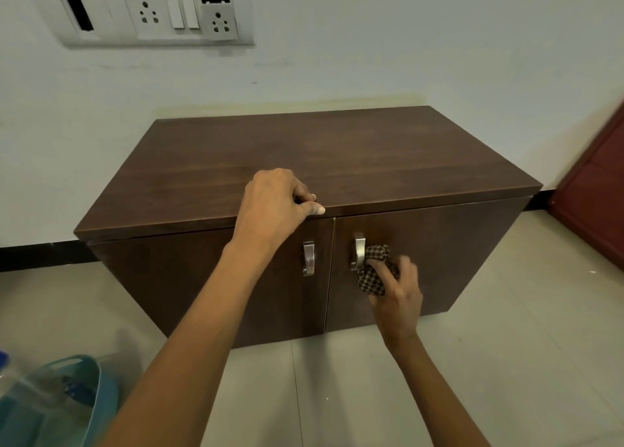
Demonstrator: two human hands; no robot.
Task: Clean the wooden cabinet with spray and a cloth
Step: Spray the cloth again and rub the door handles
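Observation:
A low dark-brown wooden cabinet [354,156] stands against the wall, its two doors closed, each with a metal handle. My left hand [277,203] rests on the front edge of the top, fingers curled over it and thumb along the edge. My right hand [398,294] grips a bunched brown-and-cream checked cloth [373,271] and presses it against the right door, just beside the right handle [358,252]. The left handle [308,257] is untouched. No spray bottle can be made out with certainty.
A teal plastic basket [67,402] with blurred items sits on the tiled floor at the bottom left. A white switch and socket panel [162,14] hangs on the wall above. A reddish-brown door [594,203] stands at the right.

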